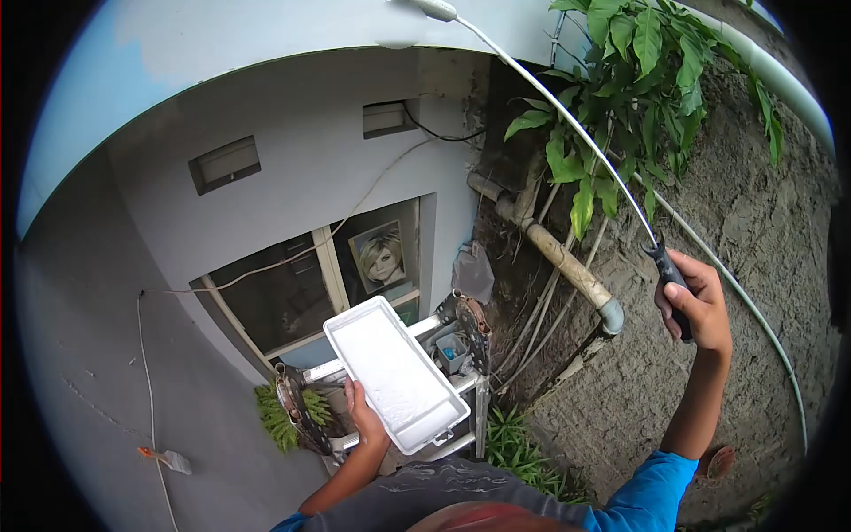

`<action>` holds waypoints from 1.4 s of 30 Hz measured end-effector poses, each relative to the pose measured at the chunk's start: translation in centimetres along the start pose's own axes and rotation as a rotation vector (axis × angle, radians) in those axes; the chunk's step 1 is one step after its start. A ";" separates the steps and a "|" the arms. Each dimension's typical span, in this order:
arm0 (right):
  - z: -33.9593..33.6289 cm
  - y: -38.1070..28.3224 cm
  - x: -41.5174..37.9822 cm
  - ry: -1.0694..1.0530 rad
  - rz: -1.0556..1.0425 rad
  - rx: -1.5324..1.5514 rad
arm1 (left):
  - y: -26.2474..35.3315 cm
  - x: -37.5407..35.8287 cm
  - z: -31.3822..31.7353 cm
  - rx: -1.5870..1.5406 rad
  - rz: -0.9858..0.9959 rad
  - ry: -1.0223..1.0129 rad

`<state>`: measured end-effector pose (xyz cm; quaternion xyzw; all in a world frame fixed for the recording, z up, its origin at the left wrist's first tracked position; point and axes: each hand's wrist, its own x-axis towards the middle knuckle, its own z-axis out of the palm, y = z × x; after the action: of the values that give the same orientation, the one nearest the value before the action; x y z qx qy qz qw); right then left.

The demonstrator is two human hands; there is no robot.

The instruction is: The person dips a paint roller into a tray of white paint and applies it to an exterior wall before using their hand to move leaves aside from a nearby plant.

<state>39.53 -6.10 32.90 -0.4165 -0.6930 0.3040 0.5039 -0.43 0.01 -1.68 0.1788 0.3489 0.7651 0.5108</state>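
My right hand [698, 301] is closed around the black handle of a paint roller [567, 115], whose long white rod runs up and left. The roller's white head touches the pale wall band at the top. With my left hand [365, 417] I grip the lower left edge of a white paint tray [396, 374], fingers partly hidden beneath it. White paint covers the tray's inside. Under the tray is a metal ladder [472, 408] with paint-stained joints.
A window [310, 275] with a framed portrait is behind the ladder. Leafy plants [643, 53], a pipe [567, 266] and a rough wall [620, 417] stand at the right. A paintbrush [175, 461] shows at lower left, beside a hanging cable [151, 399].
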 end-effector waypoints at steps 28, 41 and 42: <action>0.1 -3.3 30.6 0.174 -0.291 -0.048 | -0.2 0.0 0.1 0.060 0.064 0.030; 2.4 8.2 23.4 0.279 -0.123 -0.023 | 0.0 -0.1 0.1 0.107 0.072 0.021; 1.6 7.4 24.2 0.257 -0.144 -0.016 | 0.0 -0.2 0.2 0.098 0.068 0.032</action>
<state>36.48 18.75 36.92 -0.4049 -0.6533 0.2058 0.6057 -0.27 -0.11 -1.53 0.2031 0.3879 0.7666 0.4697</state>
